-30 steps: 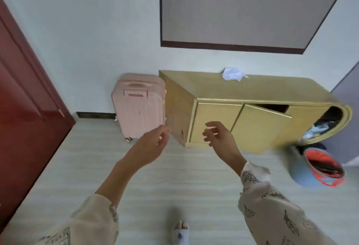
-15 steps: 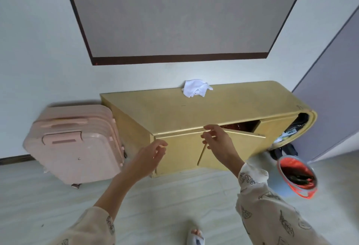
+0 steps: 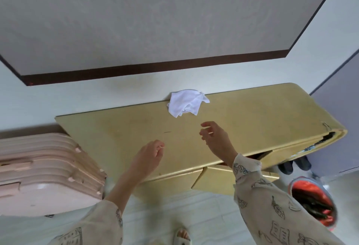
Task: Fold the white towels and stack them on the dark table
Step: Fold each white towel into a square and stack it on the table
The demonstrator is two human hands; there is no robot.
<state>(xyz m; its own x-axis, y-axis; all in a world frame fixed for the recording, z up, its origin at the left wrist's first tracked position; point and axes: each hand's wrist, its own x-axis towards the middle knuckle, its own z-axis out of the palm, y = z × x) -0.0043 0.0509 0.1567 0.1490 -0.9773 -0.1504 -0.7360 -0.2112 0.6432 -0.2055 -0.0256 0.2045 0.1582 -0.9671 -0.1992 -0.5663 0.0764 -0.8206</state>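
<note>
We hold our left hand [image 3: 150,152] and right hand [image 3: 215,138] loose and empty above the yellow cabinet [image 3: 252,128], near the crumpled white towel [image 3: 186,103].

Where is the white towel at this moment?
In the head view the crumpled white towel lies on the far edge of the yellow cabinet top, against the wall, just beyond the right hand and untouched by either hand.

pink suitcase [image 3: 46,175] beside a yellow cabinet [image 3: 242,128], red-lined bin [image 3: 312,204] right.
</note>
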